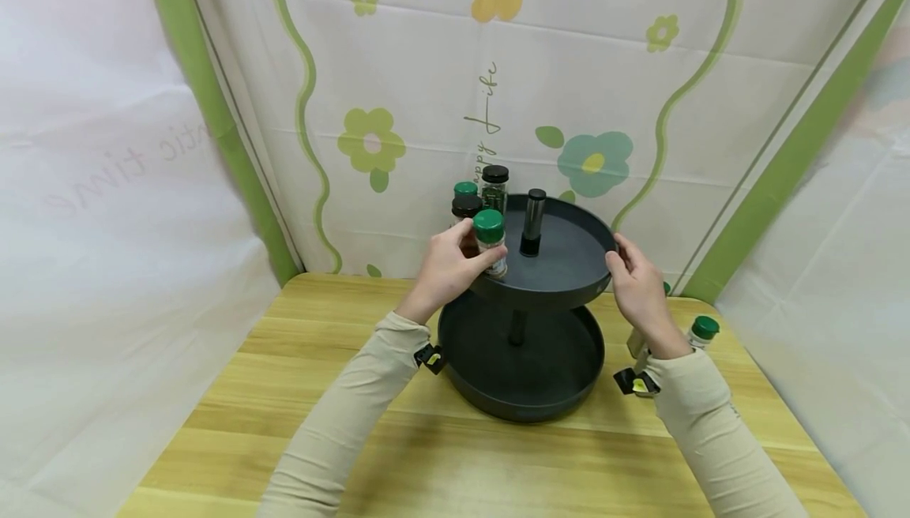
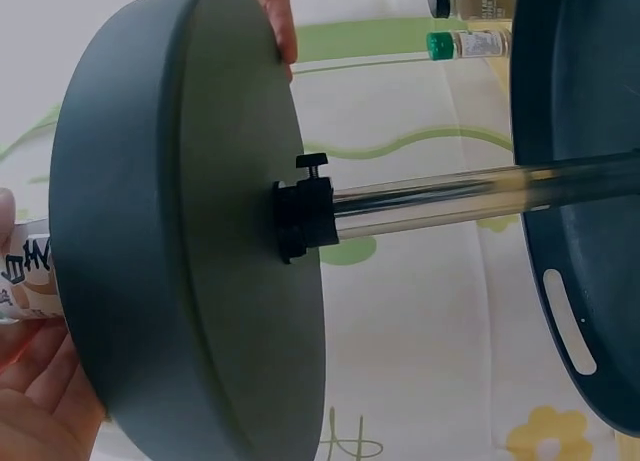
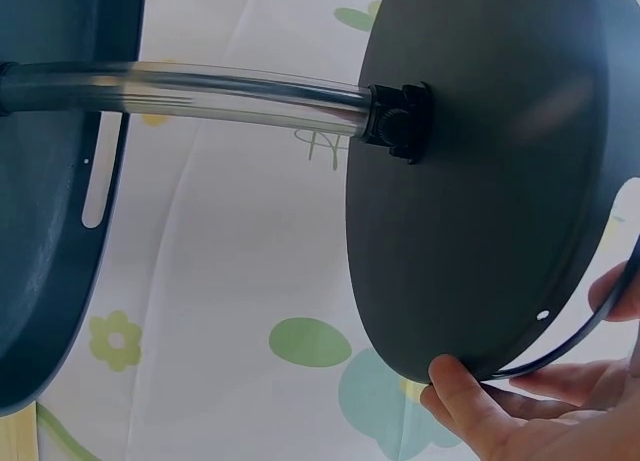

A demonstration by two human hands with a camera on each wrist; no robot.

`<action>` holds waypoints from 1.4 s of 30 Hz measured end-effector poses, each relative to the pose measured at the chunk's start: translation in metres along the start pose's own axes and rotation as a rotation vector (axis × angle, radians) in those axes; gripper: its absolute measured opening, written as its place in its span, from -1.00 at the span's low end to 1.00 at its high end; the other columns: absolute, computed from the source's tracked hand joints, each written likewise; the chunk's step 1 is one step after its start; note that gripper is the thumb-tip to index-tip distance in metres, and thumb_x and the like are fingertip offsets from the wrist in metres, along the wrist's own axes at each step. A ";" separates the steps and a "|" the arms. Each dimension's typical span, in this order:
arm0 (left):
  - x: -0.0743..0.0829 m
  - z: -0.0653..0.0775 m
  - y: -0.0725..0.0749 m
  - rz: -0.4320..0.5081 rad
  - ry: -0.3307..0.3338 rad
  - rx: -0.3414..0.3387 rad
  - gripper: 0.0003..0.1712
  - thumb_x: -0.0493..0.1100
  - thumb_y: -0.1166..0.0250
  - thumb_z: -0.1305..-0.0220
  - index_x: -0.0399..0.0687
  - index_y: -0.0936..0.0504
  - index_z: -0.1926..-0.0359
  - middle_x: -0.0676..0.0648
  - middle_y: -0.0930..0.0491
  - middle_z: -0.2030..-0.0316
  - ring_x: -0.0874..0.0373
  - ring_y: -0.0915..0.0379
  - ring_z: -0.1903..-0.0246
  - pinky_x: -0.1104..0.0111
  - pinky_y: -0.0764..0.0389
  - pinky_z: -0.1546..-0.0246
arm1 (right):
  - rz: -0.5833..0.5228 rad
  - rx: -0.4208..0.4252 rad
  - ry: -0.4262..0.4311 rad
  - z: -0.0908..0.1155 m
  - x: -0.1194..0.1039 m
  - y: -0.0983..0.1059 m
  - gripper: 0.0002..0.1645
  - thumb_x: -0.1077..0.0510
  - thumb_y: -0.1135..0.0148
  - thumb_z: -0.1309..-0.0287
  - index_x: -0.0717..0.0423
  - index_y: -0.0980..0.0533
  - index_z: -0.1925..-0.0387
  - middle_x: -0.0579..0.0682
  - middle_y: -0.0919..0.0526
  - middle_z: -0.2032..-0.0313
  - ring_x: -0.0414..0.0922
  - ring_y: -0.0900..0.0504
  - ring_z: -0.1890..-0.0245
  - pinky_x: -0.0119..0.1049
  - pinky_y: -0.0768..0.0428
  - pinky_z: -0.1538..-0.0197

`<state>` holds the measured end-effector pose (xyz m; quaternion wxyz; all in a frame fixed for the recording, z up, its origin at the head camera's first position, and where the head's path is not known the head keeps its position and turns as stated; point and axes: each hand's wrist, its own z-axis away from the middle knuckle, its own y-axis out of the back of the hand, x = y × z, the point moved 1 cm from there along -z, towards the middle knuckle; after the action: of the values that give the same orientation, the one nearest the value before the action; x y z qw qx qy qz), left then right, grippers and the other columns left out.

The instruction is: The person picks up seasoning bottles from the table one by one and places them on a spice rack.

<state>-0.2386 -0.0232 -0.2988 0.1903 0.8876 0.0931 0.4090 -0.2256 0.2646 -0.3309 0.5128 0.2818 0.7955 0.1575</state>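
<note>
A two-tier dark tray stand fills the middle of the head view, with its upper tray [image 1: 572,261] raised on a post above the lower tray [image 1: 490,352]. My left hand [image 1: 449,267] holds a green-capped spice jar [image 1: 489,227] upright between thumb and fingers at the upper tray's left front. Whether the jar's base touches the tray is hidden. Beside it stand two black-capped jars [image 1: 494,186] and another green-capped jar [image 1: 465,188], partly covered. With my right hand [image 1: 637,285] I grip the upper tray's right rim; the right wrist view shows fingers around the edge.
The stand is on a wooden table [image 1: 306,415]. Right of it, partly behind my right forearm, are green-capped jars [image 1: 704,330]. A patterned curtain [image 1: 426,68] hangs close behind. A short post [image 1: 533,222] rises from the upper tray's middle.
</note>
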 end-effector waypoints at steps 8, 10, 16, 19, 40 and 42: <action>0.001 0.001 -0.006 -0.033 -0.017 -0.008 -0.60 -0.01 -0.37 -0.17 -0.07 -0.56 0.03 0.04 -0.62 0.33 0.27 -0.54 0.38 0.40 -0.57 0.38 | -0.006 0.001 0.012 0.000 0.001 0.000 -0.32 -0.11 0.28 -0.45 0.12 -0.02 -0.45 0.28 -0.10 -0.37 0.18 -0.12 -0.34 0.16 -0.22 -0.25; 0.000 0.001 -0.007 -0.037 -0.015 -0.008 -0.61 -0.01 -0.38 -0.16 -0.06 -0.56 0.04 0.05 -0.62 0.33 0.28 -0.54 0.39 0.41 -0.57 0.38 | -0.006 -0.002 0.011 0.001 0.001 0.000 -0.31 -0.11 0.28 -0.45 0.13 -0.01 -0.45 0.28 -0.09 -0.38 0.18 -0.12 -0.34 0.16 -0.22 -0.25; 0.000 0.002 -0.008 -0.075 -0.040 -0.007 -0.61 -0.02 -0.38 -0.16 -0.07 -0.55 0.05 0.04 -0.62 0.33 0.29 -0.54 0.41 0.42 -0.56 0.39 | 0.000 -0.008 0.002 0.001 0.001 0.000 -0.29 -0.14 0.29 -0.44 0.11 0.00 -0.46 0.26 -0.08 -0.38 0.18 -0.12 -0.34 0.17 -0.22 -0.24; 0.000 0.003 -0.009 -0.091 -0.056 -0.010 -0.61 -0.03 -0.39 -0.15 -0.08 -0.55 0.06 0.04 -0.62 0.33 0.29 -0.53 0.42 0.44 -0.56 0.40 | 0.001 -0.009 0.001 0.001 0.001 0.000 -0.29 -0.14 0.29 -0.44 0.12 0.00 -0.46 0.27 -0.09 -0.38 0.19 -0.13 -0.34 0.17 -0.22 -0.24; -0.001 0.007 -0.008 -0.146 -0.111 -0.001 -0.59 -0.06 -0.42 -0.12 -0.15 -0.54 0.08 0.01 -0.58 0.32 0.29 -0.49 0.43 0.48 -0.55 0.42 | 0.015 -0.004 -0.004 0.002 0.000 0.000 -0.30 -0.14 0.29 -0.44 0.10 0.00 -0.46 0.27 -0.09 -0.38 0.19 -0.13 -0.34 0.17 -0.22 -0.24; -0.001 0.007 -0.007 -0.145 -0.103 0.004 -0.58 -0.06 -0.42 -0.11 -0.15 -0.54 0.08 0.01 -0.58 0.33 0.28 -0.48 0.44 0.48 -0.54 0.42 | 0.015 -0.002 0.000 0.002 0.000 -0.001 -0.30 -0.13 0.29 -0.45 0.11 -0.01 -0.46 0.27 -0.10 -0.38 0.19 -0.14 -0.34 0.17 -0.23 -0.24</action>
<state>-0.2342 -0.0187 -0.3070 0.2222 0.8988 0.1480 0.3477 -0.2246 0.2641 -0.3324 0.5117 0.2872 0.7934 0.1619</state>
